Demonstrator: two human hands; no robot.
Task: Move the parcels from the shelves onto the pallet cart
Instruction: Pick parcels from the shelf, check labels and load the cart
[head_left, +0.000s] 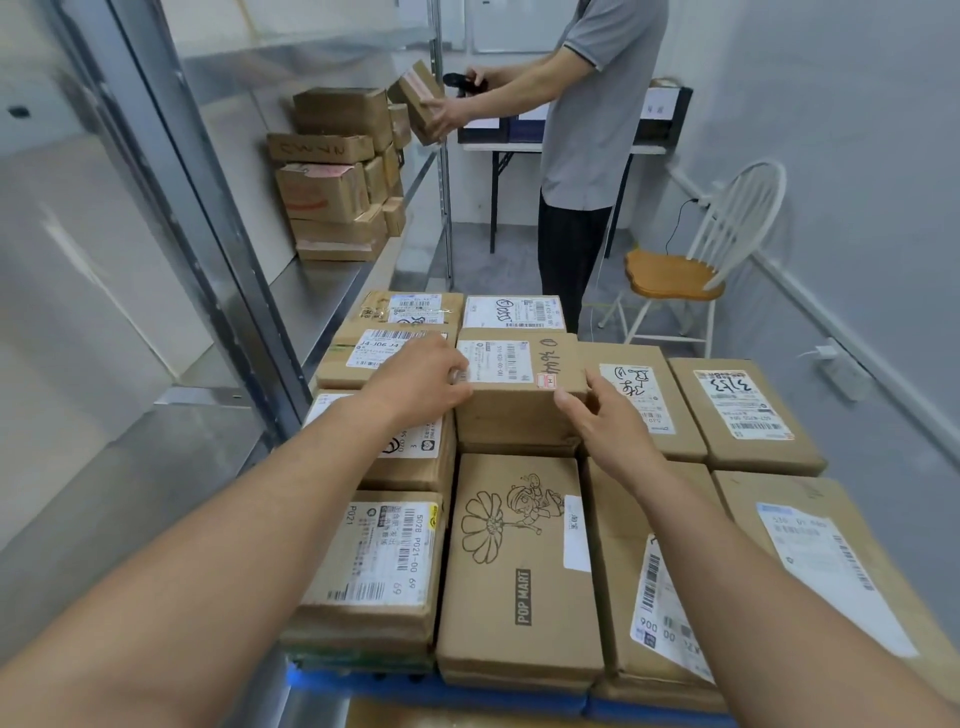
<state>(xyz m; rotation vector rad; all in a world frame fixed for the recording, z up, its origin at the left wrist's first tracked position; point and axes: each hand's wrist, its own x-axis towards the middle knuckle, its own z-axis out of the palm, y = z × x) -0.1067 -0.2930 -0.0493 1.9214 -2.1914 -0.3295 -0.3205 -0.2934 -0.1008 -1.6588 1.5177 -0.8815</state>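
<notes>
The shelves (322, 291) run along the left side, and a stack of brown parcels (332, 171) waits at the far end of the middle level. The pallet cart (441, 693) fills the near centre. Only its blue edge shows under a packed layer of labelled cartons. On top of that layer, in the middle column toward the far side, sits the raised parcel (519, 395), with a white label and handwritten digits on its lid.

Both hands are on this parcel. The left hand (421, 379) curls its fingers over the top left edge, and the right hand (597, 421) clasps the right corner between thumb and fingers.

This looks like the placing step, with the parcel being squared up on the load. The next move would be to let go once it sits flat, then turn left and reach far along the shelf for the waiting stack.
</notes>
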